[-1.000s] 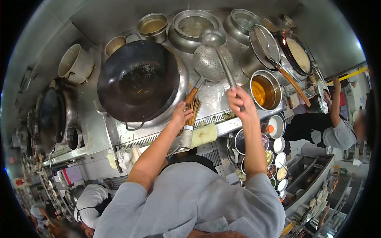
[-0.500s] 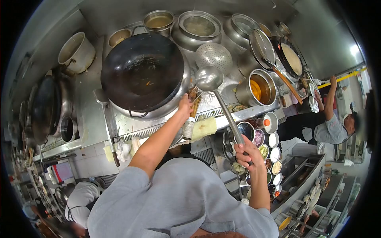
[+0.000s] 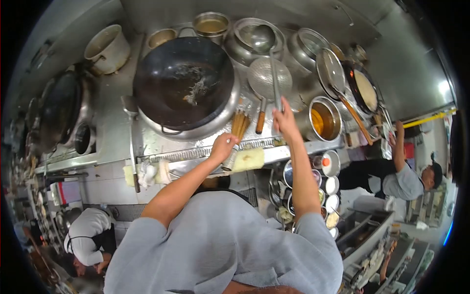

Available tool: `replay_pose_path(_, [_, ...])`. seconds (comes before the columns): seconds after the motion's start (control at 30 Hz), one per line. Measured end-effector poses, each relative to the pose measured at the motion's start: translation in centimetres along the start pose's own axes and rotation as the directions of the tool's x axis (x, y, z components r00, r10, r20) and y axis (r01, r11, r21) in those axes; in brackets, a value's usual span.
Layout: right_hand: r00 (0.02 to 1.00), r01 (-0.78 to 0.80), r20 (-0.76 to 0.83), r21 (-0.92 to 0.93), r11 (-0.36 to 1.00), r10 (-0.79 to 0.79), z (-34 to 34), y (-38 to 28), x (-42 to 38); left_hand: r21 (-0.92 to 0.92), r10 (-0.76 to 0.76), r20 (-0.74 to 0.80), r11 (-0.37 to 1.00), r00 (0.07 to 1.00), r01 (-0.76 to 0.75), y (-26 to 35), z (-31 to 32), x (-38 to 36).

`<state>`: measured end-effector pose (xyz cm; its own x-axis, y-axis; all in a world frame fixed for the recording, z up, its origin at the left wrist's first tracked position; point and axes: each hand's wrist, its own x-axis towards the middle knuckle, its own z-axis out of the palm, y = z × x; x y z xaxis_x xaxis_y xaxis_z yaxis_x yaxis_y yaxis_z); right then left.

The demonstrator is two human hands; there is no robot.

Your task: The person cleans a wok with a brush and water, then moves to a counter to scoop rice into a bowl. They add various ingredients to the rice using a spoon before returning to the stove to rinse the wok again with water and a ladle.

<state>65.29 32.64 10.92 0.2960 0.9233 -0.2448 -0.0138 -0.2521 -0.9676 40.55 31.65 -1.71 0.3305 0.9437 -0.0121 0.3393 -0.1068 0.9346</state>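
Note:
My right hand (image 3: 285,120) is closed around the grey handle of a long ladle (image 3: 274,73). The ladle's bowl hangs over a lidless round metal pot (image 3: 249,25) at the back. My left hand (image 3: 224,148) is closed at the middle of a bamboo wok brush (image 3: 240,123), where the bristles meet the wrapped handle. To the left of the brush sits a big black wok (image 3: 161,93) with some foamy liquid and a small orange bit in it. A perforated strainer (image 3: 269,78) with a wooden handle lies beneath the ladle's shaft.
A metal pot of orange oil (image 3: 325,122) stands right of my right hand. A second ladle (image 3: 131,142) lies left of the wok. A yellow cloth (image 3: 248,159) hangs on the front rail. Ingredient bowls (image 3: 332,185) stand lower right; a co-worker (image 3: 401,179) is beyond.
My right hand has swung the ladle forward, from over the strainer to over the back pot. My left hand has slid down to the brush's middle. Whitish foamy liquid now shows in the wok.

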Motion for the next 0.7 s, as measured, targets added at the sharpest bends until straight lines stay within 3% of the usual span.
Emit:
replay_pose_path(0.07, [0.993,0.089,-0.052,-0.293,0.952,-0.109,-0.9,1.9,10.1,0.202,0.148,-0.068,0.970,0.987,-0.131,0.0,-4.3,-2.4])
replay_pose_path(0.13, [0.981,0.096,-0.083,-0.582,0.807,-0.177,-2.4,3.8,19.9,0.282,0.146,-0.144,0.954,0.979,-0.101,0.6,-8.4,-5.5])
replay_pose_path(0.17, [0.987,0.071,-0.059,-0.674,0.736,-0.149,-3.5,4.6,24.9,0.321,0.129,-0.200,0.945,0.971,-0.059,0.3,-10.3,-7.3])
replay_pose_path(0.2, [0.999,0.042,0.004,-0.665,0.746,-0.052,-4.7,4.7,28.9,0.348,0.066,-0.241,0.937,0.968,0.022,-0.4,-12.1,-9.1])
replay_pose_path(0.23, [0.999,0.004,-0.042,-0.473,0.881,-0.027,-3.3,1.3,26.3,0.367,0.000,-0.290,0.924,0.957,0.111,-1.1,-13.9,-11.3])
replay_pose_path(0.27, [0.990,-0.079,0.111,-0.040,0.996,0.083,-3.3,0.4,27.2,0.378,-0.068,-0.339,0.904,0.938,0.202,-1.6,-15.3,-13.6])
replay_pose_path(0.3, [0.980,-0.174,0.145,0.273,0.946,0.138,-2.2,-0.8,25.9,0.421,-0.005,-0.423,0.884,0.906,0.202,-3.5,-16.0,-15.8])
replay_pose_path(0.37, [0.890,-0.385,0.444,0.615,0.688,0.102,-2.6,0.6,26.9,0.433,-0.024,-0.508,0.857,0.861,0.279,-3.0,-17.3,-19.2])
replay_pose_path(0.47, [0.802,-0.543,0.588,0.792,0.278,-0.107,-2.2,-0.1,21.6,0.427,-0.074,-0.571,0.824,0.817,0.373,-4.3,-17.7,-22.1])
replay_pose_path(0.57, [0.784,-0.598,0.616,0.783,0.168,-0.080,-2.7,-2.8,14.0,0.377,-0.089,-0.622,0.837,0.778,0.398,-6.0,-18.1,-22.1])
replay_pose_path(0.7, [0.844,-0.508,0.529,0.737,0.447,0.088,-3.8,-4.6,3.4,0.338,-0.011,-0.593,0.904,0.805,0.262,-6.3,-19.6,-21.8])
